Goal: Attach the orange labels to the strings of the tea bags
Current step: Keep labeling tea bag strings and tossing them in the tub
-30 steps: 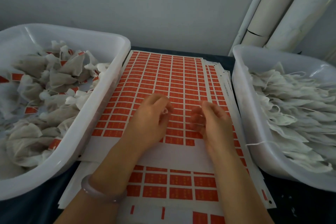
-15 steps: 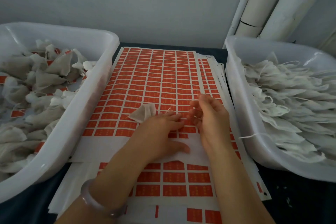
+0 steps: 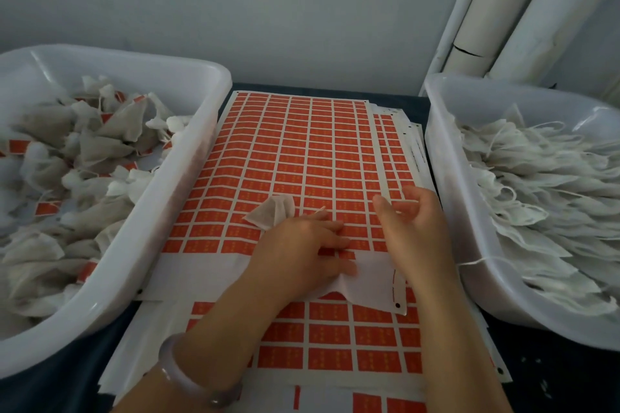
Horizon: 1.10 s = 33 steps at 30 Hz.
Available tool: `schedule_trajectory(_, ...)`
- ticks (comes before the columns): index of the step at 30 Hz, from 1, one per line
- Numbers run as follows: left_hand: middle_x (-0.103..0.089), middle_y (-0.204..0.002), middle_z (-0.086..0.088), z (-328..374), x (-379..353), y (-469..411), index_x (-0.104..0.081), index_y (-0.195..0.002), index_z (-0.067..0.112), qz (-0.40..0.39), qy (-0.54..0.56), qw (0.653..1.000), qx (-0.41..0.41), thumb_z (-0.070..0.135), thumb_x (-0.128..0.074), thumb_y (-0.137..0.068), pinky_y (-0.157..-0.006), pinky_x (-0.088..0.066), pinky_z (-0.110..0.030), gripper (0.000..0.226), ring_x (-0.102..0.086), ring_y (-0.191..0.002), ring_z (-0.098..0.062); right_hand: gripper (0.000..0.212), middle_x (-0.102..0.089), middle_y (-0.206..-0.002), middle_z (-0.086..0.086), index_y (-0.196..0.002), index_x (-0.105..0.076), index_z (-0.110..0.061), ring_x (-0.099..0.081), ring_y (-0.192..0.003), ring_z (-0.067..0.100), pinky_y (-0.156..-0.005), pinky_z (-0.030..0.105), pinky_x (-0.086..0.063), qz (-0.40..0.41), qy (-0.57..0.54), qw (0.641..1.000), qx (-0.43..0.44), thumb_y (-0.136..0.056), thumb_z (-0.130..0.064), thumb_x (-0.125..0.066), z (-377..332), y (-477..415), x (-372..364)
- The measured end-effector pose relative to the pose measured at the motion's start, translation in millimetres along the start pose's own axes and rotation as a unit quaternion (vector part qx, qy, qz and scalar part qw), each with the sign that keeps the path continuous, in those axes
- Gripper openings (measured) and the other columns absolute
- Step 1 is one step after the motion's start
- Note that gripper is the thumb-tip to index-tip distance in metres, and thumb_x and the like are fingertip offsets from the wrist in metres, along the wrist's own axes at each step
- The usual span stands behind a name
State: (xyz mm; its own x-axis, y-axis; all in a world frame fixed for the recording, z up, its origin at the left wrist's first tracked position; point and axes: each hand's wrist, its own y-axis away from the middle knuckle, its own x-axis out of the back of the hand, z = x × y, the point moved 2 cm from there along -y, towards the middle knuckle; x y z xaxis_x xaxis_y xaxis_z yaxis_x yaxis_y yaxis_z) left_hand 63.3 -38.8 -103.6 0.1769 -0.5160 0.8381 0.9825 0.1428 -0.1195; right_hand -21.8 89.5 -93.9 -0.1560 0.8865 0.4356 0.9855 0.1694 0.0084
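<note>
Left hand stays flat on the label sheet; right hand has lifted, its grip unclear.

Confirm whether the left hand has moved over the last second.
Yes. The left hand has slid toward the near end of the label sheet, down to its last orange rows, uncovering the tea bag.

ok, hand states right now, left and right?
Left hand: open, fingers flat on the label sheet.
Right hand: curled; cannot tell if it holds anything.
</note>
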Motion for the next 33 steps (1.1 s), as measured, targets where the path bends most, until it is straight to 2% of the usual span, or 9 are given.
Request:
schedule_trajectory(3, -0.072, -0.104, 0.011, 2, 5, 2, -0.073, -0.104, 0.028, 0.058, 0.058, 0.997, -0.004, 0.035, -0.069, -0.082, -0.089, -0.052, -0.029, 0.023, -0.064, -0.097, -0.005, 0.046, -0.052, -0.098, -0.019, -0.122, -0.041, -0.031, -0.056, -0.083, 0.003, -0.063, 0.024, -0.047, -0.013, 0.014, 1.000, -0.018, -0.085, -0.047, -0.063, 5, -3, 7)
schedule_trajectory(7, -0.074, -0.089, 0.006, 2, 10, 2, -0.076, -0.096, 0.018, 0.115, 0.082, 0.989, -0.035, 0.023, -0.071, -0.082, -0.077, -0.054, -0.020, 0.016, -0.067, -0.076, -0.005, 0.032, -0.049, -0.080, -0.028, -0.101, -0.040, -0.037, -0.049, -0.068, -0.007, -0.052, 0.016, -0.033, -0.048, -0.015, 0.998, -0.032, -0.083, -0.049, -0.064, 9, -3, 12)
schedule_trajectory(10, -0.074, -0.085, 0.006, 1, 13, 3, -0.076, -0.094, 0.015, 0.143, 0.087, 0.985, -0.040, 0.019, -0.073, -0.081, -0.072, -0.050, -0.009, 0.014, -0.065, -0.069, -0.001, 0.026, -0.065, -0.084, -0.020, -0.094, -0.058, -0.033, -0.063, -0.076, 0.002, -0.062, 0.025, -0.049, -0.091, -0.104, 0.988, -0.070, -0.077, -0.048, -0.070, 4, -1, 15)
schedule_trajectory(13, -0.072, -0.080, 0.012, 2, 16, 3, -0.077, -0.092, 0.016, 0.157, 0.104, 0.981, -0.036, 0.017, -0.073, -0.080, -0.065, -0.047, -0.005, 0.012, -0.062, -0.063, 0.002, 0.065, -0.073, -0.103, -0.006, -0.116, -0.063, -0.025, -0.069, -0.096, 0.019, -0.087, 0.043, -0.054, -0.206, -0.220, 0.948, -0.104, -0.056, -0.045, -0.076, -1, 5, 11)
schedule_trajectory(15, -0.069, -0.077, 0.016, 3, 17, 4, -0.077, -0.091, 0.017, 0.164, 0.113, 0.979, -0.033, 0.018, -0.074, -0.078, -0.063, -0.045, -0.004, 0.013, -0.060, -0.060, 0.005, 0.078, -0.072, -0.105, -0.006, -0.116, -0.062, -0.027, -0.065, -0.103, 0.022, -0.093, 0.049, -0.050, -0.230, -0.196, 0.948, -0.103, -0.043, -0.047, -0.079, -2, 6, 11)
schedule_trajectory(17, -0.072, -0.077, 0.011, 5, 19, 4, -0.077, -0.092, 0.018, 0.161, 0.123, 0.979, -0.030, 0.020, -0.076, -0.076, -0.064, -0.045, -0.004, 0.016, -0.060, -0.061, 0.005, 0.072, -0.072, -0.104, -0.006, -0.112, -0.063, -0.027, -0.063, -0.106, 0.022, -0.097, 0.051, -0.047, -0.253, -0.165, 0.949, -0.097, -0.044, -0.042, -0.081, -2, 8, 9)
schedule_trajectory(22, -0.067, -0.087, 0.016, 6, 19, 3, -0.072, -0.105, 0.020, 0.122, 0.132, 0.983, -0.029, 0.036, -0.077, -0.072, -0.070, -0.043, -0.004, 0.037, -0.059, -0.076, 0.006, 0.034, -0.073, -0.097, -0.010, -0.106, -0.065, -0.031, -0.065, -0.100, 0.019, -0.095, 0.048, -0.049, -0.222, -0.116, 0.965, -0.083, -0.077, -0.018, -0.077, 1, 6, 8)
schedule_trajectory(27, -0.072, -0.088, 0.005, 7, 21, 4, -0.075, -0.098, 0.013, 0.158, 0.100, 0.980, -0.075, 0.027, -0.076, -0.076, -0.071, -0.049, -0.009, 0.026, -0.063, -0.075, -0.001, 0.029, -0.072, -0.089, -0.018, -0.096, -0.065, -0.035, -0.065, -0.094, 0.012, -0.091, 0.041, -0.051, -0.210, -0.092, 0.972, -0.056, -0.076, -0.018, -0.078, -1, 6, 7)
schedule_trajectory(33, -0.073, -0.084, 0.004, 7, 22, 4, -0.077, -0.091, 0.012, 0.157, 0.052, 0.980, -0.113, 0.019, -0.074, -0.080, -0.069, -0.045, -0.003, 0.014, -0.058, -0.071, 0.005, 0.036, -0.071, -0.096, -0.016, -0.102, -0.063, -0.037, -0.064, -0.096, 0.008, -0.090, 0.036, -0.051, -0.221, -0.065, 0.973, -0.029, -0.074, -0.021, -0.079, -5, 8, 9)
